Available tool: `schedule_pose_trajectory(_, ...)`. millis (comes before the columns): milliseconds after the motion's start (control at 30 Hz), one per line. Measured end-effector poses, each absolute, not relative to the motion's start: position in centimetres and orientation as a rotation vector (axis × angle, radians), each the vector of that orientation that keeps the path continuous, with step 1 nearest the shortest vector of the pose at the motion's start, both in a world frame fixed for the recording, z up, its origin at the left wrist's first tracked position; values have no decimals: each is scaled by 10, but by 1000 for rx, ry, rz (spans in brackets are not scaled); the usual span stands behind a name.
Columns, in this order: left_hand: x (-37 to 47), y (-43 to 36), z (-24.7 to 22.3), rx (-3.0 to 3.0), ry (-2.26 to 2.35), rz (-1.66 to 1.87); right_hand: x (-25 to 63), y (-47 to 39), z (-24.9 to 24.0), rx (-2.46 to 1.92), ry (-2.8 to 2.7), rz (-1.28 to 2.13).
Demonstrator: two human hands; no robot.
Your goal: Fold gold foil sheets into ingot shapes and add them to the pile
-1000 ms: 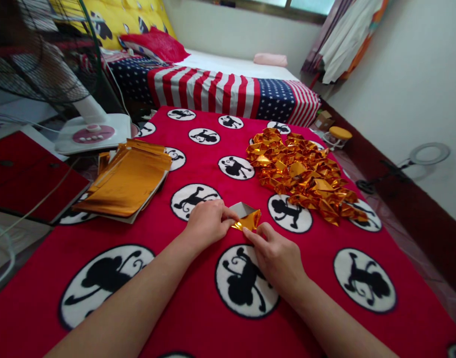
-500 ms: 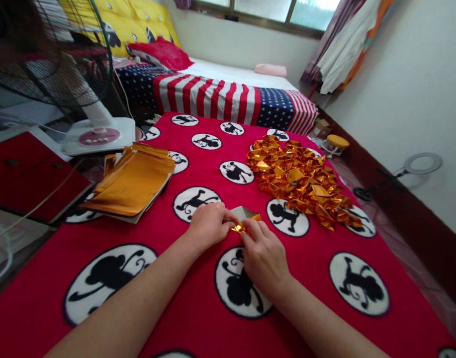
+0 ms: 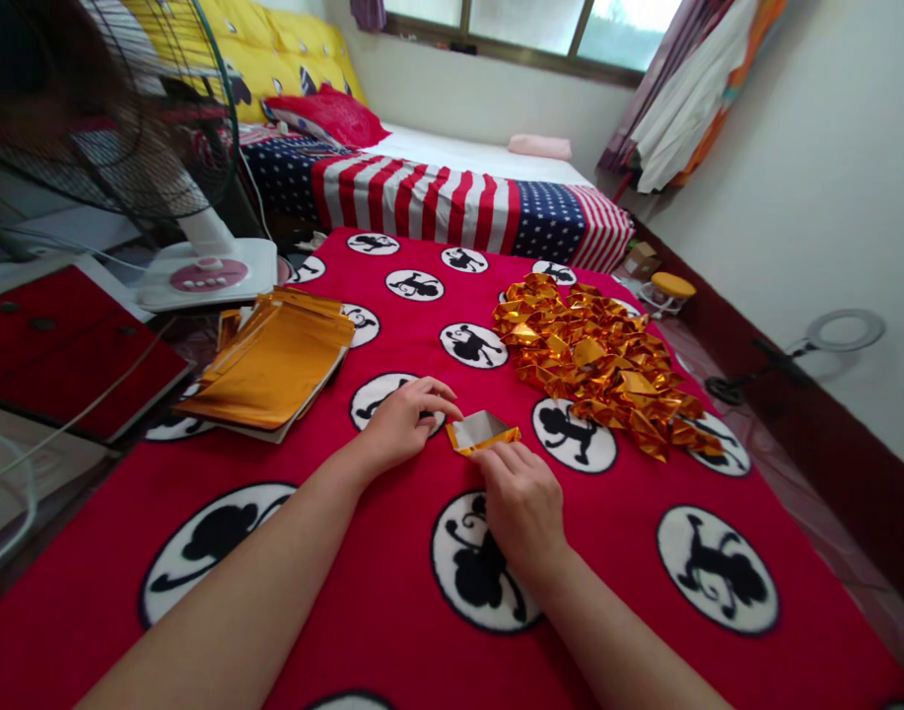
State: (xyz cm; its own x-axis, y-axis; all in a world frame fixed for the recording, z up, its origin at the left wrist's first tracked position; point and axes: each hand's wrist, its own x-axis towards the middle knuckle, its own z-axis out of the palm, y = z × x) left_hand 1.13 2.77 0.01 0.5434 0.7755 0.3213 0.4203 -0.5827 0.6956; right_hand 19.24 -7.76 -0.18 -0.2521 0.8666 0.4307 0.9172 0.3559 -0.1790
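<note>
A sheet of gold foil paper [image 3: 481, 430], partly folded with its pale inner side up, lies in front of me on the red cloth. My right hand [image 3: 521, 493] pinches its near edge, thumb hidden beneath the fingers. To the left of the paper, my left hand [image 3: 407, 422] has its fingers apart and holds nothing; the fingertips are close to the paper's left corner. Up and to the right spreads a heap of folded gold foil pieces [image 3: 599, 355]. On the left rests a stack of flat gold foil sheets [image 3: 274, 360].
The red cloth [image 3: 606, 552] carries black monkey figures in white circles. An electric fan [image 3: 215, 271] stands at the left, beside a red-fronted cabinet [image 3: 67, 345]. Beyond the far edge is a bed with a striped, starred cover [image 3: 422, 197]. A yellow-topped stool [image 3: 673, 285] stands at the right.
My left hand has let go of the foil paper and moved left, its fingers opening. More of the pale inside now shows. My right hand still grips the near edge.
</note>
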Motion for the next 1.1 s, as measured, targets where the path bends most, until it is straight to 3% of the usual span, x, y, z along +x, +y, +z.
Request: schedule_pose_trajectory(1100,25,6,16,2940,603,746,227,-62,3,-1477,-2061,-1)
